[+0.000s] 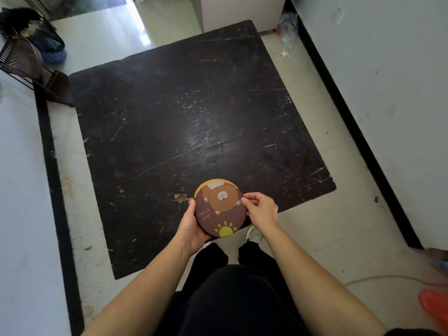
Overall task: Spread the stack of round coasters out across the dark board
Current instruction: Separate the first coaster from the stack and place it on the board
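A stack of round coasters (219, 209) is held above the near edge of the dark board (189, 122). The top coaster is brown with a cartoon bear and a yellow sun; a yellow coaster peeks out behind it at the far side. My left hand (192, 226) cups the stack from below and the left. My right hand (260, 209) pinches the right rim of the top coaster between thumb and fingers. The board lies flat on the floor, scratched and bare.
A dark folding rack (26, 64) and blue bundle (52, 48) sit at the far left. White walls with black skirting run along both sides. A plastic bag (288, 30) lies far right, an orange object (435, 309) near right. My shoes stand at the board's near edge.
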A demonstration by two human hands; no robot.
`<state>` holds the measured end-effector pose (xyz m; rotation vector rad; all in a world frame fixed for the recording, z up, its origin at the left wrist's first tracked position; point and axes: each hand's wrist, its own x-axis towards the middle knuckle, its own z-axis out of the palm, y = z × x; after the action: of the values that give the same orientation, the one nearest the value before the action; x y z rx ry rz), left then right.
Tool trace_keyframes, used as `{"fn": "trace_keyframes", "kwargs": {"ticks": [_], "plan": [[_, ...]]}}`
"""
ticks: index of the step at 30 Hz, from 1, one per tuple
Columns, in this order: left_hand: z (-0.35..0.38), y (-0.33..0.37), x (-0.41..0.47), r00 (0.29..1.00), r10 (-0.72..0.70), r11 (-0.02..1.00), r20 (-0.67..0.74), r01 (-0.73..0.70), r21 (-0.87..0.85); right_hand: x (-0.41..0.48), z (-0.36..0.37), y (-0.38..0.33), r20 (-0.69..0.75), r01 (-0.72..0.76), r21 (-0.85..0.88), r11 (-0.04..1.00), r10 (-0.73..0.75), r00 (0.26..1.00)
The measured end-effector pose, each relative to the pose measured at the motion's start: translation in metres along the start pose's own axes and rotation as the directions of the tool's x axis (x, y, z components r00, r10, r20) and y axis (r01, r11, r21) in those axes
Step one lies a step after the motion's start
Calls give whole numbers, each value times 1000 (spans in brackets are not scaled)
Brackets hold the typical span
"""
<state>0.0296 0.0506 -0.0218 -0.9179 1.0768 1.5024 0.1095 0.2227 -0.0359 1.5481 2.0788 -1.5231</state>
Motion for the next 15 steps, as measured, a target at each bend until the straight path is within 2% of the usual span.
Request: {"fn": "trace_keyframes", "kwargs": {"ticks": [3, 5, 7, 10, 15], "plan": [[1, 2, -1, 1000, 5, 1000, 27, -6, 26, -1, 1, -5, -35, 125, -274, 954, -139, 990], [2, 2, 0, 999, 11, 999, 52, -13, 34, -3, 5, -11, -61, 173, -344, 923, -206, 977], [2, 2, 1, 998, 7, 999, 66, -10, 37, -4, 8, -15, -49, 183, -282, 942, -204, 978], [2, 3, 5, 1000, -8, 999, 29, 7, 47, -2, 3, -16, 34, 78, -115, 990, -75, 997], [7, 2, 9, 998, -45, 999, -38, 46, 28, 7, -24, -4, 230, -36, -96, 995, 58, 971]]}}
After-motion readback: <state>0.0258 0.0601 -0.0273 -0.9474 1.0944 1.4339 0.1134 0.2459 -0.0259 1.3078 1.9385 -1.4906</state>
